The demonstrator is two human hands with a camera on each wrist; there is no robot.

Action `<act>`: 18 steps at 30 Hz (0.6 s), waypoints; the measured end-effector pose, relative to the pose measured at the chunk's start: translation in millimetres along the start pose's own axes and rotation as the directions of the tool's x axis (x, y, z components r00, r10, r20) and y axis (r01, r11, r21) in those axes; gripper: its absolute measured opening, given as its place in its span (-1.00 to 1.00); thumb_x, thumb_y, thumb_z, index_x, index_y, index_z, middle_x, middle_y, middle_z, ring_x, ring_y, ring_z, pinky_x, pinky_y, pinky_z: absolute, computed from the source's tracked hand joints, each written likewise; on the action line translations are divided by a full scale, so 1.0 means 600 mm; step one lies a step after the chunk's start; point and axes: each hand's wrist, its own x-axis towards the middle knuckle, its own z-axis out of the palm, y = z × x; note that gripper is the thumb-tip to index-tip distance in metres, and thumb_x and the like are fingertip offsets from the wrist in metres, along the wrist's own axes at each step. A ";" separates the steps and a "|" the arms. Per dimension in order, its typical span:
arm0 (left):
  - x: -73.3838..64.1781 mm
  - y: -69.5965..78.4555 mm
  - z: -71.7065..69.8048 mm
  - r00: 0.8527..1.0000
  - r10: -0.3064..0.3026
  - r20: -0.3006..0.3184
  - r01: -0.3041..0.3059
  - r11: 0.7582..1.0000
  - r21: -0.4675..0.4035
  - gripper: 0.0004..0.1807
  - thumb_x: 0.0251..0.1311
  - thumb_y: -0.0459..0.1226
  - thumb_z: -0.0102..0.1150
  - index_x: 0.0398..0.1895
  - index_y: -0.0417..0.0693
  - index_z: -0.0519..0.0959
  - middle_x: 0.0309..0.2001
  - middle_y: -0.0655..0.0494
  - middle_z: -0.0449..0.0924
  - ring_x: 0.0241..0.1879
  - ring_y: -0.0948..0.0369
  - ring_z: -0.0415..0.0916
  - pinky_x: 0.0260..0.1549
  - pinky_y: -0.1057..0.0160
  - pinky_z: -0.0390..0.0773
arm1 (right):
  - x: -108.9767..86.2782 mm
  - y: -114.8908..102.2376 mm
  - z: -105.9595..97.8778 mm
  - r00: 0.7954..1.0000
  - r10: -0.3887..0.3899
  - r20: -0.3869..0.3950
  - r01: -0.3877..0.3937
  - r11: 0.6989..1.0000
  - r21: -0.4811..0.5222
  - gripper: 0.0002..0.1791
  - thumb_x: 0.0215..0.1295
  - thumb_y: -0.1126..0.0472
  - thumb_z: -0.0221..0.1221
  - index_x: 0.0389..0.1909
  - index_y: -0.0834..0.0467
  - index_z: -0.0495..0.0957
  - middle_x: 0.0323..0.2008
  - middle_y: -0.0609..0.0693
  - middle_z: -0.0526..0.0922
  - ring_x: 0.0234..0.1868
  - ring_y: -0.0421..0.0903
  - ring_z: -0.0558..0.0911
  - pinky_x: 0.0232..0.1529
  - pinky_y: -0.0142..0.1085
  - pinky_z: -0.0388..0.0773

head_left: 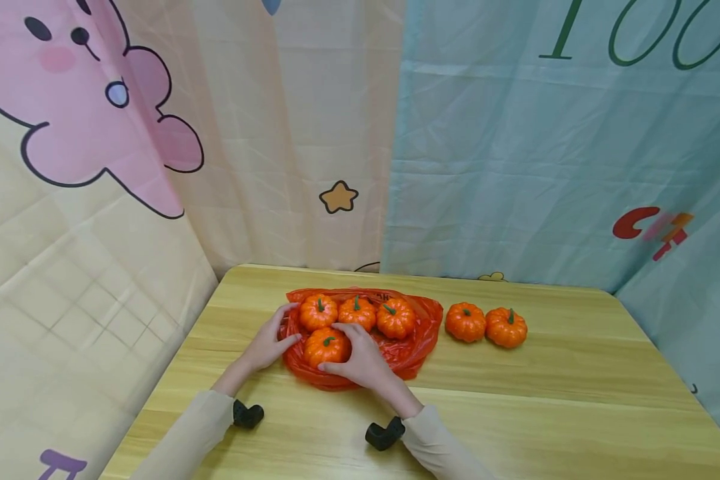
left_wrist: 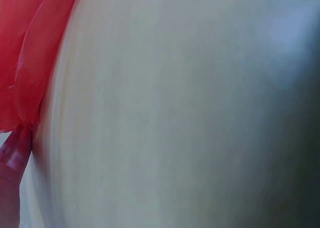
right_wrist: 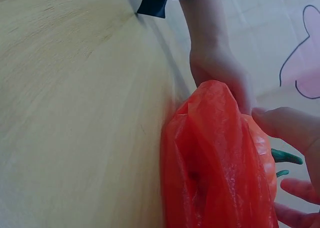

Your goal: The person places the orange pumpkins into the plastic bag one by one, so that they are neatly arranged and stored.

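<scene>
A red plastic bag (head_left: pixel 420 347) lies spread on the table with several small orange pumpkins in it. My right hand (head_left: pixel 365 357) holds the front pumpkin (head_left: pixel 321 348), thumb at its near side and fingers over its far right side. The right wrist view shows that thumb (right_wrist: pixel 282 123) against a pumpkin (right_wrist: pixel 262 143), partly hidden behind the bag's raised side. My left hand (head_left: pixel 269 343) grips the bag's left edge; in the left wrist view its fingers (left_wrist: pixel 20 148) meet the gathered red plastic (left_wrist: pixel 30 72). Behind the front pumpkin sit a left (head_left: pixel 318 312), a middle (head_left: pixel 354 313) and a right pumpkin (head_left: pixel 397 319).
Two more pumpkins, one nearer the bag (head_left: pixel 465 323) and one farther right (head_left: pixel 507 329), stand side by side on the wooden table (head_left: pixel 564 400). Printed curtains (head_left: pixel 288 133) hang behind the table and at both sides. Each wrist carries a black mount (head_left: pixel 385 435).
</scene>
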 end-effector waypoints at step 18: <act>0.001 0.007 0.001 1.000 -0.011 -0.016 0.011 1.000 0.017 -0.35 0.23 -0.44 0.14 0.35 -0.42 0.15 0.24 -0.45 0.31 0.21 -0.29 0.34 0.19 -0.24 0.35 | -0.032 0.006 -0.056 0.978 -0.140 -0.154 0.139 0.990 -0.019 -0.28 -0.02 0.01 0.45 0.19 0.12 0.46 0.11 0.05 0.56 0.14 0.01 0.52 0.15 -0.01 0.50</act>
